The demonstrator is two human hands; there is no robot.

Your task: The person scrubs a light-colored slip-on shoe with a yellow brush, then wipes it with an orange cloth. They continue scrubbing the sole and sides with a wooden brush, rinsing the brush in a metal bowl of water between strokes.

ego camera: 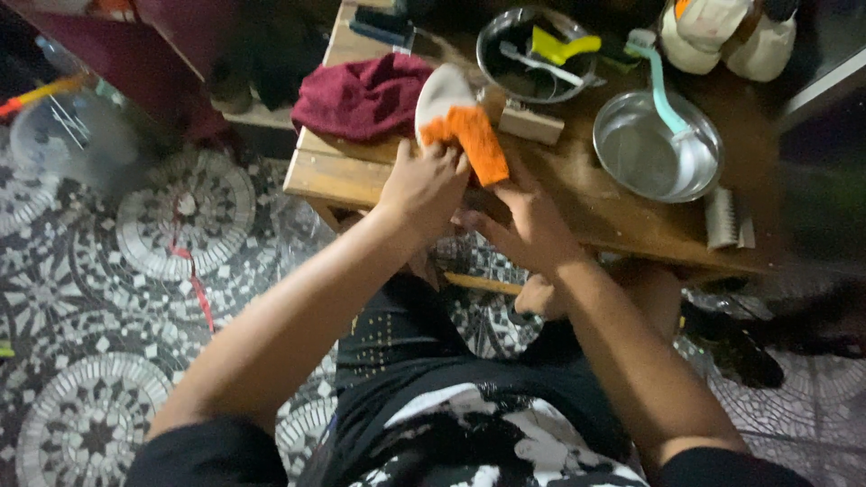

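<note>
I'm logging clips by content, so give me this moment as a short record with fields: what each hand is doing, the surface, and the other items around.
left hand: left hand grips the pale shoe from below
right hand: right hand presses an orange cloth against the shoe
surface: low wooden table
cloth nearby: dark red towel, left of the shoe
bowls: round metal bowl with a teal-handled brush; second metal bowl holding a yellow tool
floor: black and white mosaic tiles

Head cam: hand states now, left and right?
Left hand: closed around the pale shoe.
Right hand: holding the orange cloth against the shoe.
</note>
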